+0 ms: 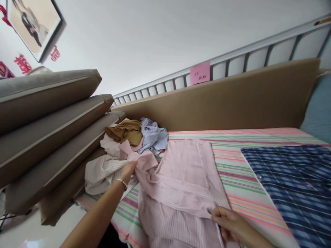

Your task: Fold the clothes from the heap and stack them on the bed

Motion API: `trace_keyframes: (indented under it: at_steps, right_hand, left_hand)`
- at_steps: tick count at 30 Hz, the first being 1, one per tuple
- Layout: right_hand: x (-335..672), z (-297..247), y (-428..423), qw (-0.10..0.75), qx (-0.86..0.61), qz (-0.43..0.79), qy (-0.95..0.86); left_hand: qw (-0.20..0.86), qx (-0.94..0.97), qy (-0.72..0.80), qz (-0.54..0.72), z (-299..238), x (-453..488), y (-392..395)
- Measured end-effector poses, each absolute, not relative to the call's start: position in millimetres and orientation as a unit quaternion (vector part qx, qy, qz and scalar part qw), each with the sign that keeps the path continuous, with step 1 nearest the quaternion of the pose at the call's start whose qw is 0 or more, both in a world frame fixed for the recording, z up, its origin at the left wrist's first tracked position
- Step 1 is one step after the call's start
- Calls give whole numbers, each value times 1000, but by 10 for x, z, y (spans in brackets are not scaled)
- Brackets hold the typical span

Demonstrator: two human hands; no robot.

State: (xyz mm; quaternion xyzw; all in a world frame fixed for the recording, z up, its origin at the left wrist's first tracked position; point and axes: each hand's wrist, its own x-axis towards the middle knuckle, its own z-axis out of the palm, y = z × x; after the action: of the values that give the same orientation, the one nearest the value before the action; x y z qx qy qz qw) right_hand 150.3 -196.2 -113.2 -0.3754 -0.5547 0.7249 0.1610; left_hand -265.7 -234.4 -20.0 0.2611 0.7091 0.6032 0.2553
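Note:
A pale pink striped shirt (pixel 186 179) lies spread on a bed with a striped sheet (pixel 240 179). My left hand (pixel 128 171), with a bracelet at the wrist, is closed on the shirt's cuff or sleeve end at its left side. My right hand (pixel 227 220) pinches the shirt's folded sleeve edge near the bed's front. Behind the left hand sits a heap of clothes (pixel 129 144): a brown garment, a light blue one (pixel 153 136) and white striped ones.
A dark blue checked shirt (pixel 292 186) lies flat at the right. Several grey cushions (pixel 49 117) lean stacked at the left. A tan padded board (pixel 232 96) backs the bed, with a white rail and a pink note (pixel 199 73) above.

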Motion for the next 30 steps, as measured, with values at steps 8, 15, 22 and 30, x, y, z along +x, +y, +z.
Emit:
trace_keyframes:
  at_steps: [8, 15, 22, 30]
  right_hand:
    - [1542, -989, -2004, 125, -368, 660, -642]
    - [1511, -782, -2089, 135, -395, 626, -659]
    - [1407, -914, -2147, 85, -419, 659, -619]
    - [1396, -830, -2171, 144, -403, 692, -582]
  left_hand:
    - [297, 118, 653, 687, 34, -2764, -2353]
    - [285, 96, 665, 683, -238, -2661, -2442]
    - [252, 114, 668, 691, -202, -2579, -2374]
    - [233, 254, 631, 695, 156, -2020, -1966]
